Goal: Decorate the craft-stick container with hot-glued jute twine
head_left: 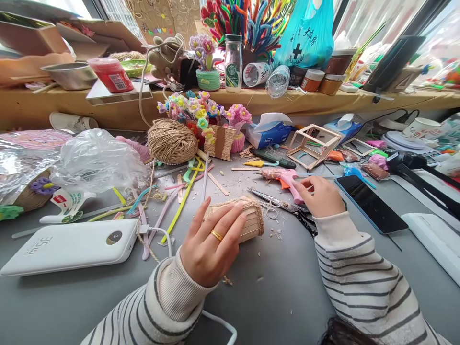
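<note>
My left hand [212, 244], with a ring on one finger, lies over a small craft-stick box [251, 225] edged with twine. Its fingers reach across the top of the box, while the thumb is hidden. On the right, my right hand [323, 196] has its curled fingers at the handle of a pink hot glue gun [283, 176], whose nozzle points left. Just below the glue gun lie scissors [271, 201], partly beside a dark-handled tool [304, 215].
A twine ball [172, 141], craft-stick bundle [220, 143] and stick frame [314, 146] stand behind. A power bank [72, 247] lies left, a phone [370, 203] right. Pipe cleaners [183, 201] and scraps litter the table. Jars and a blue bag [305, 33] line the ledge.
</note>
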Demonstrator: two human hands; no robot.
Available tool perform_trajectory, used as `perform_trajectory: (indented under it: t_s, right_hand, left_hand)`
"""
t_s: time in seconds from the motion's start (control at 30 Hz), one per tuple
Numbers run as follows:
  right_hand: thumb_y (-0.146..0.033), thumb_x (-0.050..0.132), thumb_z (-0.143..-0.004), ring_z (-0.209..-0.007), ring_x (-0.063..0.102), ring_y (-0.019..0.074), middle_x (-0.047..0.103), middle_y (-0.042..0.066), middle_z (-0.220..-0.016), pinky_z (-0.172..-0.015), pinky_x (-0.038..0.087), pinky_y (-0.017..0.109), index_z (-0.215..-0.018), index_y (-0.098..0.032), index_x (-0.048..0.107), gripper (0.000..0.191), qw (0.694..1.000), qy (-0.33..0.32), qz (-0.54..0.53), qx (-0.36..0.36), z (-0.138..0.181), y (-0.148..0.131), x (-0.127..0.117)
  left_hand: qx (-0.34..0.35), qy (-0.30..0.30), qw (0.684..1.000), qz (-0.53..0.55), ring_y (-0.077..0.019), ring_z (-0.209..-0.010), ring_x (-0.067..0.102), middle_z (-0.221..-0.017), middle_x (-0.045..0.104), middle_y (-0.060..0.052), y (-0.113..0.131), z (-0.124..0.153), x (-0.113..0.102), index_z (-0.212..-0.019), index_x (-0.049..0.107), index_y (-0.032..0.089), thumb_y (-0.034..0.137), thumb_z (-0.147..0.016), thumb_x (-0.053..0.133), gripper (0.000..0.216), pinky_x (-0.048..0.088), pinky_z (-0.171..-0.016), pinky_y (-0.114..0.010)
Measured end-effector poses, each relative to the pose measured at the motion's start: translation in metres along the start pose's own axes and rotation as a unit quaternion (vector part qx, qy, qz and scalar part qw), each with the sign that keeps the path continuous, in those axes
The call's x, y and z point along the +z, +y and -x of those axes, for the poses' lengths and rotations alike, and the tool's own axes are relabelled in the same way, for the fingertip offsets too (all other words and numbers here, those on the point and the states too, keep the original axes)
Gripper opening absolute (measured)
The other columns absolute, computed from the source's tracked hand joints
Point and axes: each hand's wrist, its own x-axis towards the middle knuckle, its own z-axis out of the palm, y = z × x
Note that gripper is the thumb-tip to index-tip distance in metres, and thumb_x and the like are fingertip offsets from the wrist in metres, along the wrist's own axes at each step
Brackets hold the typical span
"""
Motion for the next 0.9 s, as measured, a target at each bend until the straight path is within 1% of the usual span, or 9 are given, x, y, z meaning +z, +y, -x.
perform_trajectory:
  t_s: [0.1,0.2,0.27,0.4,0.5,0.57,0.63,0.77,0.9]
  right_hand:
    - [-0.051,0.048,-0.077,-0.073,0.057,0.0207,0.062,0.006,-0.075,-0.065,0.040,0.030,-0.076,-0.016,0.059,0.036,0.998,-0.041,0.038,0.018,-0.005,-0.002,0.006]
    - [-0.052,0.050,-0.076,-0.079,0.059,0.0231,0.063,0.011,-0.082,-0.064,0.039,0.030,-0.086,-0.013,0.060,0.041,0.994,-0.070,0.078,0.035,-0.008,-0.011,0.009]
    - [-0.055,0.049,-0.075,-0.080,0.060,0.0245,0.063,0.013,-0.085,-0.064,0.040,0.030,-0.087,-0.012,0.060,0.046,0.990,-0.087,0.101,0.046,-0.010,-0.020,0.010]
    - [-0.060,0.043,-0.076,-0.083,0.061,0.0276,0.063,0.018,-0.089,-0.064,0.041,0.032,-0.090,-0.010,0.059,0.054,0.982,-0.106,0.141,0.062,-0.012,-0.035,0.011]
    - [-0.062,0.046,-0.074,-0.085,0.060,0.0298,0.062,0.020,-0.092,-0.064,0.042,0.033,-0.096,-0.009,0.057,0.059,0.978,-0.111,0.163,0.072,-0.013,-0.041,0.014]
    - [-0.058,0.049,-0.074,-0.087,0.060,0.0305,0.060,0.020,-0.095,-0.065,0.043,0.034,-0.100,-0.007,0.055,0.057,0.976,-0.113,0.170,0.073,-0.013,-0.041,0.018]
    - [-0.050,0.049,-0.076,-0.089,0.059,0.0304,0.059,0.020,-0.097,-0.067,0.043,0.034,-0.101,-0.006,0.054,0.050,0.977,-0.112,0.170,0.069,-0.014,-0.040,0.021]
    - [-0.036,0.044,-0.081,-0.089,0.059,0.0274,0.057,0.019,-0.096,-0.068,0.042,0.032,-0.100,-0.005,0.053,0.038,0.980,-0.091,0.161,0.073,-0.015,-0.037,0.024]
    - [-0.034,0.042,-0.080,-0.083,0.058,0.0236,0.055,0.016,-0.096,-0.065,0.041,0.030,-0.101,-0.007,0.051,0.036,0.986,-0.058,0.141,0.071,-0.013,-0.033,0.023]
  left_hand:
    - [0.003,0.002,1.000,-0.003,-0.0230,-0.095,0.063,-0.100,0.068,-0.011,-0.001,0.001,0.000,-0.099,0.058,0.009,0.000,-0.066,0.052,0.034,0.036,-0.099,-0.051]
    - [0.005,-0.003,1.000,-0.013,-0.0221,-0.096,0.062,-0.102,0.068,-0.010,-0.001,0.001,0.001,-0.100,0.057,0.010,0.001,-0.067,0.051,0.034,0.035,-0.100,-0.050]
    - [0.006,-0.004,1.000,-0.017,-0.0217,-0.097,0.062,-0.102,0.068,-0.010,-0.001,0.001,0.001,-0.100,0.057,0.011,0.002,-0.069,0.051,0.033,0.035,-0.101,-0.050]
    - [0.004,0.004,1.000,-0.013,-0.0227,-0.096,0.063,-0.101,0.068,-0.011,-0.001,0.001,0.002,-0.099,0.057,0.010,0.002,-0.069,0.051,0.031,0.034,-0.101,-0.050]
    - [0.007,0.002,1.000,-0.013,-0.0234,-0.096,0.062,-0.101,0.068,-0.012,-0.002,0.001,0.002,-0.099,0.057,0.009,0.002,-0.069,0.051,0.032,0.034,-0.101,-0.051]
    - [0.010,0.000,1.000,-0.012,-0.0236,-0.098,0.062,-0.102,0.067,-0.012,-0.002,0.002,0.002,-0.100,0.057,0.009,0.002,-0.069,0.050,0.032,0.034,-0.100,-0.052]
    - [0.014,0.001,1.000,-0.006,-0.0239,-0.099,0.061,-0.102,0.067,-0.013,-0.002,0.003,0.002,-0.100,0.057,0.009,0.002,-0.070,0.049,0.032,0.034,-0.100,-0.052]
    - [0.020,0.017,0.999,0.019,-0.0237,-0.100,0.061,-0.099,0.068,-0.013,-0.003,0.005,0.002,-0.098,0.057,0.008,0.001,-0.071,0.050,0.029,0.036,-0.098,-0.052]
    - [0.038,0.012,0.999,0.034,-0.0252,-0.101,0.060,-0.098,0.068,-0.013,-0.006,0.007,0.001,-0.097,0.058,0.008,0.003,-0.074,0.051,0.025,0.044,-0.092,-0.048]
